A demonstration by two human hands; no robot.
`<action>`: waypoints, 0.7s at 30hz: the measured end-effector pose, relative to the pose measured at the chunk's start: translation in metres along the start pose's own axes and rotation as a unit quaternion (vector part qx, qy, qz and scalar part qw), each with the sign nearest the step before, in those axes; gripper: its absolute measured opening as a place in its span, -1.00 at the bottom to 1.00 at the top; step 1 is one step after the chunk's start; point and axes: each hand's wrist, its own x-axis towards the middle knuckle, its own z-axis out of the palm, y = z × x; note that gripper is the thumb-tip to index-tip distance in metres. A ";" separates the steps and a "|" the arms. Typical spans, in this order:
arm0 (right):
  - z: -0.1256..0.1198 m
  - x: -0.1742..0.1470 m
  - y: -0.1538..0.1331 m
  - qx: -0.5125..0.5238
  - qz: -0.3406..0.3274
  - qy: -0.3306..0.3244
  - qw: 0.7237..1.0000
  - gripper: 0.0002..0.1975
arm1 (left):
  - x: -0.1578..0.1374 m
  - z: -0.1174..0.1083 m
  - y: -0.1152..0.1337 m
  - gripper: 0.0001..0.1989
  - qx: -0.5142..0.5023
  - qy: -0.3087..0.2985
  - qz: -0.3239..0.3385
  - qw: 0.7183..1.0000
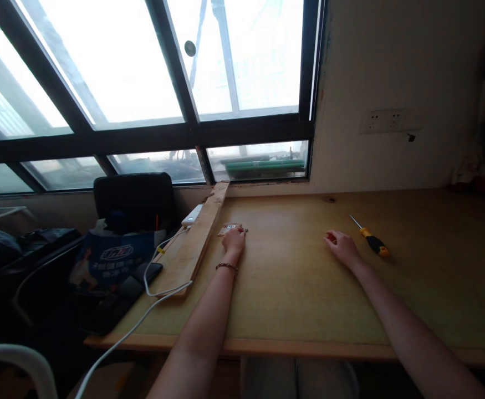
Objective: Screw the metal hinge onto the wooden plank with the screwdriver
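Note:
My left hand (234,240) rests over the near right side of a small flat piece (226,228) with pale and dark patches, lying on the table. Its fingers are curled down, and a small shiny bit (245,230) shows at the fingertips; what exactly they grip is too small to make out. To the right, my right hand (342,247) is held with thumb and fingers pinched together, and anything between them is hidden. A screwdriver (372,239) with a yellow and black handle lies right of this hand, its shaft pointing away toward the wall.
A long wooden board (196,249) lies along the left side of the table (287,299). Beside it sits a white power strip (192,215), and a white cable (129,331) hangs over the edge. A black chair (134,197) and blue bag (113,257) stand left.

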 end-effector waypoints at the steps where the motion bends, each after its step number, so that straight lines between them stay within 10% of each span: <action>1: 0.000 0.000 0.000 -0.001 0.003 -0.001 1.000 -0.79 | 0.000 0.001 0.000 -0.74 -0.004 -0.005 0.000 1.000; 21: -0.007 0.002 -0.006 0.012 -0.003 0.018 1.000 -0.76 | -0.006 -0.003 0.014 -0.74 0.006 -0.010 0.055 0.998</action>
